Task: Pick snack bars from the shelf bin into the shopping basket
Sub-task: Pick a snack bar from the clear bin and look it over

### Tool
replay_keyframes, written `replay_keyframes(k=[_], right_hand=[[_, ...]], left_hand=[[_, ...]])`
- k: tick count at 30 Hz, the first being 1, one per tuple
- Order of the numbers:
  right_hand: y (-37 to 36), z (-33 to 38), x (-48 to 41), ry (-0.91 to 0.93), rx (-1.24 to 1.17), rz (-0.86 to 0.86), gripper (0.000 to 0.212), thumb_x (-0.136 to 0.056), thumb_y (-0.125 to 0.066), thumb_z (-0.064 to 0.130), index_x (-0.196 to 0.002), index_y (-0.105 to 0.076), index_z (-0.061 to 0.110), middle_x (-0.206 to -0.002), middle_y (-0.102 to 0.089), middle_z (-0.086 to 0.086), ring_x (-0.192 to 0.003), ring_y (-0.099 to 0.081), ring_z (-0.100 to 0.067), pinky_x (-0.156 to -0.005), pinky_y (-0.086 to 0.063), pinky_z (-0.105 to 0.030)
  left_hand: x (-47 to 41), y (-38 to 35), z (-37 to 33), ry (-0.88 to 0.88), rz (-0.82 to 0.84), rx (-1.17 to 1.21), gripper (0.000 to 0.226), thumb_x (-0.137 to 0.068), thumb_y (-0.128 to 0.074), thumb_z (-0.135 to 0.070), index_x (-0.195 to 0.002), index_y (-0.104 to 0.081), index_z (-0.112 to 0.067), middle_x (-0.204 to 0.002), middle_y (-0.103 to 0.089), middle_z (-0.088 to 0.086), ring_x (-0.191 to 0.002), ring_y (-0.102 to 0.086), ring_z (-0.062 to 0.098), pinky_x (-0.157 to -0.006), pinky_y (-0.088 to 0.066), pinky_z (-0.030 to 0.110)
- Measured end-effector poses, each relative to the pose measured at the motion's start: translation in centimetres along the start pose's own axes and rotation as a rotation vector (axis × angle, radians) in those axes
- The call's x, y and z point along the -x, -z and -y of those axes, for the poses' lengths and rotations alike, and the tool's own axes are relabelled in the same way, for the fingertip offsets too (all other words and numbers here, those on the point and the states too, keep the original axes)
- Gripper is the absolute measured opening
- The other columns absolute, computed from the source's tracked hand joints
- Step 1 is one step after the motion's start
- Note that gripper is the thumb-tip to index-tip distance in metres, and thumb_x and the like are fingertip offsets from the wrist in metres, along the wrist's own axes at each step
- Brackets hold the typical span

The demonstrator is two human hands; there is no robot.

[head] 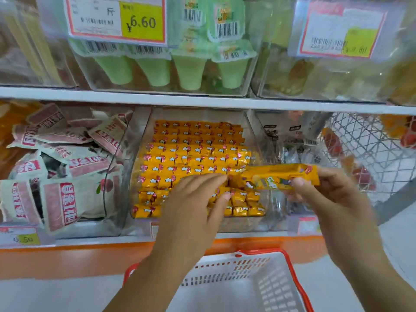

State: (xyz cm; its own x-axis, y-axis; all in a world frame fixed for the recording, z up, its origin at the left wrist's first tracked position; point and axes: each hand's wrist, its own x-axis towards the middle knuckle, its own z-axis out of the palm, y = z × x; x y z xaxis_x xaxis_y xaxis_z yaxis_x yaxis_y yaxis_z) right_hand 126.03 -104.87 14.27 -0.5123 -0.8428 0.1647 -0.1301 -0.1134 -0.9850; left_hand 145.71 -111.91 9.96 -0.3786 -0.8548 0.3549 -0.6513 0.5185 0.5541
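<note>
Snack bar (279,177) pinched level in right hand (326,190).

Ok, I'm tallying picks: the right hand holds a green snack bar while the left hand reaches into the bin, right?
Not quite. The head view shows the snack bar held in the right hand is yellow, not green. The left hand does reach into the bin.

You are in a shop, in front of a snack display: white shelves (157,97) hold clear bins (144,131) packed with wrapped goods, printed price tags (117,19) with a yellow price field and barcodes hang on the bin fronts, and a red-rimmed shopping basket (261,251) sits below you.
</note>
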Motion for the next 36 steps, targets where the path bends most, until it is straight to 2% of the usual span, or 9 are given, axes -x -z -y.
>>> replay_keyframes(k=[5,8,13,16,22,24,27,31,36], right_hand=[[-0.4,2.3,-6.7,0.253,0.718,0.221,0.017,-0.082,-0.075,0.027,-0.086,-0.063,0.037,-0.077,-0.070,0.009,-0.073,-0.065,-0.004,-0.072,-0.051,-0.025],[-1.8,2.8,-9.3,0.265,0.988,0.419,0.018,-0.083,-0.075,0.033,-0.091,-0.059,0.038,-0.074,-0.061,0.013,-0.069,-0.058,-0.001,-0.059,-0.040,-0.010],[-3.8,0.8,-11.7,0.202,1.217,0.710,0.022,-0.087,-0.070,0.038,-0.107,-0.067,0.031,-0.090,-0.061,0.013,-0.080,-0.055,-0.005,-0.067,-0.040,-0.022],[-4.3,0.6,-12.4,0.242,1.327,0.769,0.027,-0.093,-0.064,0.037,-0.118,-0.068,0.027,-0.102,-0.057,0.011,-0.093,-0.051,-0.007,-0.078,-0.037,-0.023],[-5.6,-1.1,-12.7,0.534,1.615,0.754,0.013,-0.084,-0.063,0.041,-0.087,-0.071,0.032,-0.096,-0.058,0.006,-0.097,-0.052,-0.017,-0.072,-0.044,-0.030],[-6.0,-0.8,-13.2,0.511,1.655,0.806,0.015,-0.087,-0.060,0.045,-0.090,-0.072,0.035,-0.098,-0.057,0.007,-0.095,-0.049,-0.015,-0.066,-0.037,-0.027],[-6.2,-0.4,-13.7,0.460,1.551,0.829,0.020,-0.091,-0.058,0.047,-0.096,-0.072,0.034,-0.098,-0.064,0.009,-0.099,-0.050,-0.014,-0.082,-0.047,-0.037],[-7.5,-1.5,-12.7,0.537,1.500,0.826,0.025,-0.089,-0.058,0.052,-0.107,-0.071,0.039,-0.103,-0.068,0.014,-0.107,-0.049,-0.011,-0.089,-0.038,-0.031],[-7.0,-2.5,-12.1,0.601,1.317,0.667,0.016,-0.094,-0.060,0.035,-0.098,-0.073,0.027,-0.095,-0.071,0.009,-0.094,-0.062,-0.016,-0.089,-0.037,-0.032]], left_hand=[[-3.3,-2.2,0.3,-0.105,0.317,-0.268,0.082,-0.083,0.002,-0.066,-0.155,-0.016,-0.033,-0.165,-0.008,-0.012,-0.151,-0.005,0.009,-0.117,0.005,0.030],[-3.5,-2.6,1.0,-0.154,0.372,-0.344,0.086,-0.081,0.008,-0.067,-0.156,-0.015,-0.032,-0.165,-0.009,-0.008,-0.152,-0.007,0.010,-0.119,0.007,0.033],[-2.8,-2.7,1.7,-0.166,0.330,-0.400,0.067,-0.095,-0.017,-0.062,-0.144,-0.048,-0.027,-0.152,-0.044,-0.002,-0.141,-0.041,0.016,-0.119,-0.011,0.032],[-3.1,-2.5,1.6,-0.162,0.366,-0.335,0.079,-0.088,-0.003,-0.065,-0.152,-0.032,-0.029,-0.162,-0.024,-0.003,-0.150,-0.019,0.015,-0.116,0.004,0.032],[-3.9,-1.8,2.2,-0.183,0.423,-0.383,0.093,-0.072,0.015,-0.071,-0.155,-0.010,-0.038,-0.166,0.002,-0.008,-0.152,0.009,0.011,-0.123,0.006,0.042],[-3.9,-1.9,2.5,-0.195,0.428,-0.377,0.090,-0.074,0.015,-0.072,-0.155,-0.007,-0.039,-0.165,0.004,-0.009,-0.151,0.011,0.010,-0.123,0.006,0.042],[-3.9,-2.0,2.8,-0.196,0.445,-0.364,0.087,-0.075,0.013,-0.073,-0.154,-0.006,-0.042,-0.165,0.006,-0.009,-0.151,0.013,0.009,-0.122,0.009,0.041],[-4.0,-2.0,3.0,-0.189,0.460,-0.359,0.087,-0.076,0.012,-0.073,-0.154,-0.010,-0.043,-0.165,0.004,-0.009,-0.151,0.012,0.009,-0.122,0.010,0.040],[-4.0,-2.0,2.9,-0.175,0.476,-0.359,0.088,-0.074,0.013,-0.074,-0.154,-0.010,-0.044,-0.166,0.001,-0.008,-0.151,0.009,0.009,-0.122,0.011,0.040]])
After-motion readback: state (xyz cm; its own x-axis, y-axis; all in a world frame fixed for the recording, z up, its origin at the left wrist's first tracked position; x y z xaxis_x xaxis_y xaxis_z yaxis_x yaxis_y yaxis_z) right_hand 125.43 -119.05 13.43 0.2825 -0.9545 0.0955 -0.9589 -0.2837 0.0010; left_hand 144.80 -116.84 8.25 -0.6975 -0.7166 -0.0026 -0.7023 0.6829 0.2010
